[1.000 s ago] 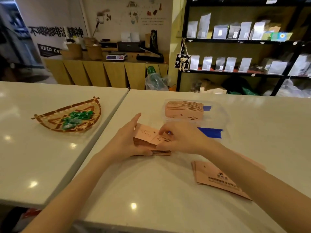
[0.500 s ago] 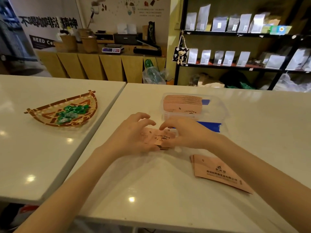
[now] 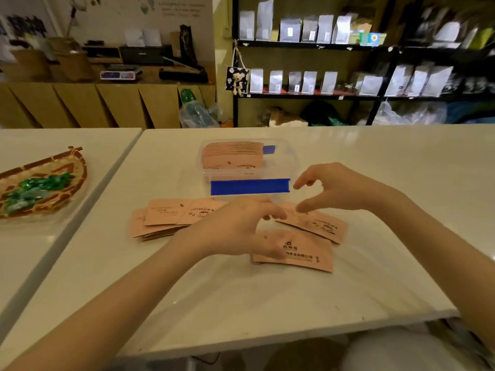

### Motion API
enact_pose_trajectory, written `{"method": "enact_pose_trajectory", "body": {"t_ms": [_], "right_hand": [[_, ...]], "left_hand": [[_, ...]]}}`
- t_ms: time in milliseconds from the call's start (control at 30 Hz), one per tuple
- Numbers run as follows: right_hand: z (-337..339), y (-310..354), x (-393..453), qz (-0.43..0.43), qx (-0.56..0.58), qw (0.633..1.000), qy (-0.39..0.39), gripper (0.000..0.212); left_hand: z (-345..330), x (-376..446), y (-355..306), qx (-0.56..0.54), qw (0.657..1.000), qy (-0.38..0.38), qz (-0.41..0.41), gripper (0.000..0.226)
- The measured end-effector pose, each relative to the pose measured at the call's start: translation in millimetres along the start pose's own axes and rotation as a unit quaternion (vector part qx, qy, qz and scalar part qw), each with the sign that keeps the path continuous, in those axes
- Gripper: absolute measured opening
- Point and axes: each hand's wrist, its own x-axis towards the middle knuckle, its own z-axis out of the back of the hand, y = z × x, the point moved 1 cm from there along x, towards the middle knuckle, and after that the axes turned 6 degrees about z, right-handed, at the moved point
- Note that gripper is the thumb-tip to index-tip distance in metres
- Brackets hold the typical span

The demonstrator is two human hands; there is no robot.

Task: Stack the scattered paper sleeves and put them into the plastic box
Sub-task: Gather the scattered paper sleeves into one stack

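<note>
Reaching: both hands, left (image 3: 241, 228) and right (image 3: 340, 187), have released the stack (image 3: 160, 218) | fingers apart, empty | next: loose sleeves (image 3: 297, 250), then box (image 3: 292, 162).

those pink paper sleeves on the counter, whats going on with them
A person is gathering paper coffee-cup sleeves into a plastic box that already holds one upright row. Three loose groups lie on the white table: a left stack, a small pile near the front, and a sleeve behind it. Both hands are open and hold nothing; the left hand hovers over the small pile, the right hand above the sleeve behind it.
</note>
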Motion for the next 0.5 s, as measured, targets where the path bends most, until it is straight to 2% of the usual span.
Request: {"method": "enact_pose_trajectory", "body": {"t_ms": [200,367,500], "right_hand": [[-22,-23,-15,-0.074,-0.038,0.996,0.04,0.066],[-29,-25,-16,-0.092,-0.023,0.994,0.055,0.056],[-26,-25,-15,-0.089,-0.003,0.995,0.035,0.057]], "left_hand": [[-20,9,2,0.052,0.998,0.04,0.022,0.079],[-24,12,4,0.052,0.998,0.037,0.028,0.067],[-20,8,3,0.031,0.999,0.014,0.037,0.067]]}}
